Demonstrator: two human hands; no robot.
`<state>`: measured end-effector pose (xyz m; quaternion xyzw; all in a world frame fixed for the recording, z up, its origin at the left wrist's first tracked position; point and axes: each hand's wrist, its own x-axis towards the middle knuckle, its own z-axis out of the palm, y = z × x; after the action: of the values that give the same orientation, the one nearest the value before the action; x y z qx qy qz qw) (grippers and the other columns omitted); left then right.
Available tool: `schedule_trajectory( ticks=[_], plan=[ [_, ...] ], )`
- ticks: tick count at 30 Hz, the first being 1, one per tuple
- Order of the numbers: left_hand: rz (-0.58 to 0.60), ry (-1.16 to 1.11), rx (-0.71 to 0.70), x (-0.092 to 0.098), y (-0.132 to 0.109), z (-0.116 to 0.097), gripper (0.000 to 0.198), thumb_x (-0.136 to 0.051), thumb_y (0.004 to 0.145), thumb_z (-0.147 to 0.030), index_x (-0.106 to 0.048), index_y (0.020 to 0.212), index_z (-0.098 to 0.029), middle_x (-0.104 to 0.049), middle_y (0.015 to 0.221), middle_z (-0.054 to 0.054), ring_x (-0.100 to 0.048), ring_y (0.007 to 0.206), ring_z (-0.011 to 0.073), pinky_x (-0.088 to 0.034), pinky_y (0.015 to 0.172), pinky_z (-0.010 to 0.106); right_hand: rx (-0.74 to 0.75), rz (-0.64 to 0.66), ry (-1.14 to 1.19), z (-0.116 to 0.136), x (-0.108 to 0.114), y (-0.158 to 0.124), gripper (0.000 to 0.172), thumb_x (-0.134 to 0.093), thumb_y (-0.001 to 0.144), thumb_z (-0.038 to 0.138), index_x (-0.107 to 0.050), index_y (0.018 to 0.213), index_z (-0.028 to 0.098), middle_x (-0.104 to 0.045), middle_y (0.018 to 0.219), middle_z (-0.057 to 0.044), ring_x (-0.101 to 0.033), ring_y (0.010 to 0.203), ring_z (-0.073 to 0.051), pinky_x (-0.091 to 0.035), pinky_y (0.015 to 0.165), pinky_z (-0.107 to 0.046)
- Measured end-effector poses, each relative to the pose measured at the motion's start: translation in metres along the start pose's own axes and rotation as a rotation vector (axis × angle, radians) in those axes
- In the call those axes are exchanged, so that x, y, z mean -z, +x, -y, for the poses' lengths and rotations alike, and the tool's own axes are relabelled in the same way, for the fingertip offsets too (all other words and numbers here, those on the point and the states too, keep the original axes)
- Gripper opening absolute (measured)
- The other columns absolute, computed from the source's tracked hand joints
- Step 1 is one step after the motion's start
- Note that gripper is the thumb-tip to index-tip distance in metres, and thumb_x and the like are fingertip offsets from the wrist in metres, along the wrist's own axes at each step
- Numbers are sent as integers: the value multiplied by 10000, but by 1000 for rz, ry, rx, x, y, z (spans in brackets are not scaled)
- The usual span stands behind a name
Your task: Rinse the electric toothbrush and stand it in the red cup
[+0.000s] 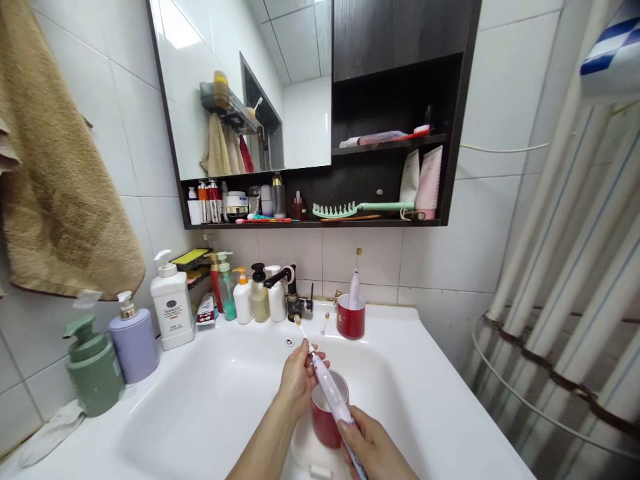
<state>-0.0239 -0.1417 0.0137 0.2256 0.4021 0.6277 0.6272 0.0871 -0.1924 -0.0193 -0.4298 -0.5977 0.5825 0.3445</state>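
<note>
Over the white sink [210,393] I hold a pale pink electric toothbrush [330,387], tilted with its bristles pointing away. My left hand [299,373] pinches the toothbrush head [303,329] near its base, where it meets the handle. Lower down, my right hand [367,440] is wrapped round the handle. Beneath the toothbrush a red cup [327,427] stands in the basin, its inside partly hidden. On the back ledge, a loose toothbrush head [326,324] lies beside another red cup [351,320], which holds a second electric toothbrush [354,290] upright.
A black faucet [296,300] rises behind the basin. Several pump bottles [243,300] line the back left ledge, with a green one [94,367] and a purple one [134,343] nearer. Above hangs a mirrored cabinet [397,47]; white pipes [545,267] run along the right.
</note>
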Motion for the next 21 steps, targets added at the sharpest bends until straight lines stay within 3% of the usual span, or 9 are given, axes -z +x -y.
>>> schedule_trajectory(
  ticks=[8,21],
  plan=[
    [62,-5,-16,2,2,2,142,-480,671,-242,-442,589,-132,-524,495,1,-530,475,83,-411,512,181,14,-23,0,-3,-2,0,374,-360,633,474,-375,779,130,-341,398,96,-310,277,-27,-204,289,-163],
    [69,60,12,0,1,4,140,-482,665,-248,-440,594,-134,-542,520,4,-543,499,91,-413,524,189,-4,-57,32,-6,-3,1,529,-368,602,539,-382,899,101,-359,403,86,-307,275,-42,-210,301,-180]
  ],
)
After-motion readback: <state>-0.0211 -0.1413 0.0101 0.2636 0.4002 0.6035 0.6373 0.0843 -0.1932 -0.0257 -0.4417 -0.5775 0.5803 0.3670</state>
